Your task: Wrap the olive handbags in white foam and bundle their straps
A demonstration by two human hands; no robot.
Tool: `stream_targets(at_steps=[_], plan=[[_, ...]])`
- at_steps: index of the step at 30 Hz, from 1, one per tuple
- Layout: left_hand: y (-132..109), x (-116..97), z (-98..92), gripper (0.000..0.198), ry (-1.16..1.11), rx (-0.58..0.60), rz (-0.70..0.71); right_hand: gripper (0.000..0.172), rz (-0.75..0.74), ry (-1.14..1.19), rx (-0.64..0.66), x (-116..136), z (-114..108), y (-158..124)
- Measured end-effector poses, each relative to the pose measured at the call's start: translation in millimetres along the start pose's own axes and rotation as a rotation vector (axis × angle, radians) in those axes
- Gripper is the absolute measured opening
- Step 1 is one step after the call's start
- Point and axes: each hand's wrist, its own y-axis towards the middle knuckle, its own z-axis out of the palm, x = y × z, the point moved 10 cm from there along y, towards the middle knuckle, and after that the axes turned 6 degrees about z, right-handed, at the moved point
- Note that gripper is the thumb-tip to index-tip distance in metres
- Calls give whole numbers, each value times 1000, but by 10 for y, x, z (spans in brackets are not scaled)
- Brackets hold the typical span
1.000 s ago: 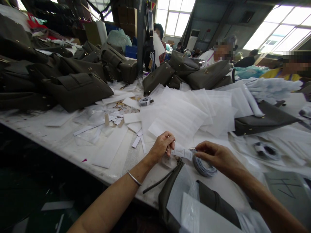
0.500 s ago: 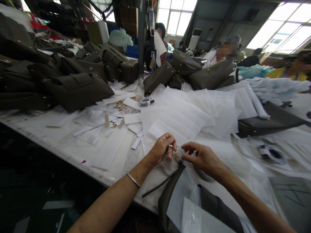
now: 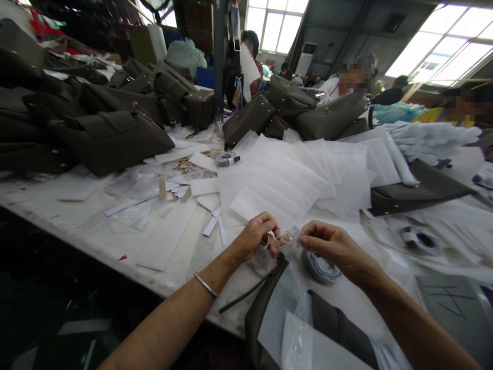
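My left hand [image 3: 259,236] pinches a thin white string [image 3: 274,237] above the near bag. Between my hands is a small clear plastic bag [image 3: 287,239] with something gold-coloured inside, and the closed fingers of my right hand [image 3: 327,245] hold its right edge. A white tag [image 3: 263,258] hangs under my left fingers, its print too small to read. Just below lies a dark olive handbag [image 3: 265,303], open, with a thin strap end [image 3: 246,292] sticking out to the left and white sheet padding [image 3: 311,344] on it. A coiled grey cord [image 3: 321,267] sits beneath my right hand.
White foam sheets [image 3: 281,174] spread across the table's middle. Dark handbags [image 3: 115,136] pile up at the left, others [image 3: 327,115] behind the sheets. A dark post [image 3: 220,61] rises at the back. Another coil [image 3: 419,240] lies right. Several people sit beyond the table.
My right hand has moved slightly right and closed on the small plastic bag's edge, drawing it into clearer view. The coiled cord below now shows more. The camera view has shifted slightly.
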Motion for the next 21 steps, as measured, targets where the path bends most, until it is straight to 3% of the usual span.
stream_targets(at_steps=[21], plan=[[-30, 67, 51, 38, -145, 48, -86, 37, -41, 117, -6, 37, -185, -41]])
